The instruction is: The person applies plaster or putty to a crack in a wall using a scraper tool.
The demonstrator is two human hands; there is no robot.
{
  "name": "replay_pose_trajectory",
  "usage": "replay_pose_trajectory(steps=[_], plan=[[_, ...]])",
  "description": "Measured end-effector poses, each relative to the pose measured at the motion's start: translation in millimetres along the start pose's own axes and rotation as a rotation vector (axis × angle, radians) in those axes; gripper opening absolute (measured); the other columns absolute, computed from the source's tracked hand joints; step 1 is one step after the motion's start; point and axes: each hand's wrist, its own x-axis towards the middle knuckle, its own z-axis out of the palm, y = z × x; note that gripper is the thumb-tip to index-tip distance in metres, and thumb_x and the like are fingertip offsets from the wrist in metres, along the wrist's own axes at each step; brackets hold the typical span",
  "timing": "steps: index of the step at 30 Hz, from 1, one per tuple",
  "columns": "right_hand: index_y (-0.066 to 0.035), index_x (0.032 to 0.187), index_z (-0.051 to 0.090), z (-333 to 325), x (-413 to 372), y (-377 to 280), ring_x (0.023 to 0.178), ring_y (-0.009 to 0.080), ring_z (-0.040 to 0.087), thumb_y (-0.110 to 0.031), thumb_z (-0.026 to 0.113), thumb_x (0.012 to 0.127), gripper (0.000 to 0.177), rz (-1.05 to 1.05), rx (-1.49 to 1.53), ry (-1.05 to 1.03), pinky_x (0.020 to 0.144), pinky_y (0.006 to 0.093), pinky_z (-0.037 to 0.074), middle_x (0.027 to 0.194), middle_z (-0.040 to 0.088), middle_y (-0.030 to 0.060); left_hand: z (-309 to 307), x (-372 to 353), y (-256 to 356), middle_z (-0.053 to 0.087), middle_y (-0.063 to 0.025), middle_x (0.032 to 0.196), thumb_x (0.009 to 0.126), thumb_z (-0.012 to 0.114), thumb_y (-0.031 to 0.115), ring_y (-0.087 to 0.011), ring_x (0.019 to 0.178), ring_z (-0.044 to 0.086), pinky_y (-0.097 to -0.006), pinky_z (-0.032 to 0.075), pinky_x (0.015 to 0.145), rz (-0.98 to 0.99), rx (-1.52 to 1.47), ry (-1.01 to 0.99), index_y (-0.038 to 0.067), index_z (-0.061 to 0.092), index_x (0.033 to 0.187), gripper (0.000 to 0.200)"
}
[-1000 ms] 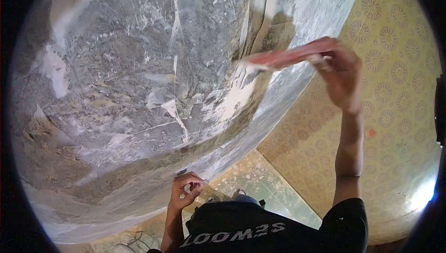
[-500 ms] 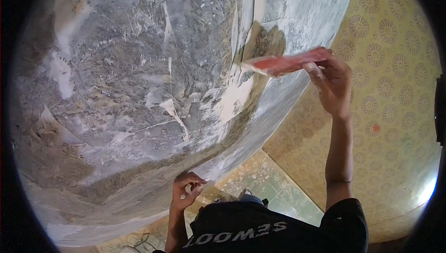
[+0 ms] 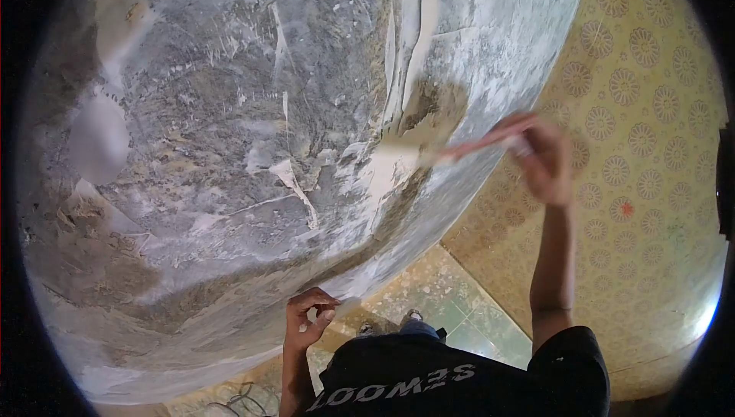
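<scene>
My right hand (image 3: 545, 161) grips a red putty knife (image 3: 490, 141), blurred by motion. Its far end reaches left toward a pale, wet-looking patch of filler (image 3: 389, 171) on the rough grey wall (image 3: 207, 149). Blur hides whether the edge touches the surface. Lower down, close to the wall's bottom part, my left hand (image 3: 308, 321) is loosely curled. A gap shows between its thumb and fingers, and nothing is visible in it.
Yellow patterned wall covering (image 3: 624, 149) spans the right side, meeting the grey wall at a corner. A raised vertical strip (image 3: 409, 34) runs above the filler. Below are green floor tiles (image 3: 467, 325) with pale splashes, my shoes (image 3: 414, 315) and a coiled cable (image 3: 237, 400).
My right hand and the putty knife have moved down, and the knife now appears more edge-on. My left hand has hardly moved.
</scene>
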Motion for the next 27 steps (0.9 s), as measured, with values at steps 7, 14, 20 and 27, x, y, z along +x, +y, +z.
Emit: replay_pose_trajectory(steps=[7, 14, 20, 27], plan=[[-0.008, 0.108, 0.074, 31.7, -9.8, 9.2, 0.081, 0.0077, 0.065, -0.013, 0.070, 0.095, 0.014, 0.275, -0.260, 0.172, 0.063, 0.0249, 0.052, 0.093, 0.073, 0.0019, -4.4, -6.7, 4.5, 0.070, -0.0098, 0.084, 0.084, 0.075, 0.014, -0.0132, 0.068, 0.061, -0.0269, 0.044, 0.058, -0.036, 0.005, 0.017, 0.001, 0.074, 0.091, 0.015], [-0.001, 0.107, 0.070, 36.2, -36.8, 24.7, 0.084, 0.0127, 0.067, -0.013, 0.071, 0.095, 0.017, 0.252, 0.083, 0.080, 0.072, 0.0238, 0.054, 0.094, 0.072, 0.0068, -9.4, -13.9, -4.5, 0.072, -0.0118, 0.088, 0.085, 0.075, 0.013, -0.0141, 0.070, 0.061, -0.0276, 0.045, 0.058, -0.037, -0.008, 0.067, 0.001, 0.074, 0.092, 0.014], [-0.002, 0.107, 0.071, 35.2, -20.4, 29.5, 0.079, 0.0118, 0.067, -0.012, 0.070, 0.095, 0.016, 0.133, -0.072, 0.356, 0.067, 0.0240, 0.052, 0.095, 0.073, 0.0073, -8.4, -3.6, 8.1, 0.072, -0.0122, 0.088, 0.085, 0.074, 0.012, -0.0140, 0.069, 0.060, -0.0275, 0.045, 0.057, -0.038, 0.023, -0.025, 0.002, 0.072, 0.094, 0.014], [-0.003, 0.104, 0.072, 65.1, -54.0, 31.4, 0.076, 0.0144, 0.067, -0.016, 0.071, 0.095, 0.016, 0.273, 0.035, 0.129, 0.069, 0.0271, 0.053, 0.088, 0.072, 0.0059, 0.3, -0.8, -3.4, 0.072, -0.0113, 0.088, 0.084, 0.075, 0.010, -0.0134, 0.068, 0.060, -0.0267, 0.046, 0.057, -0.014, -0.023, -0.011, 0.003, 0.071, 0.097, 0.016]])
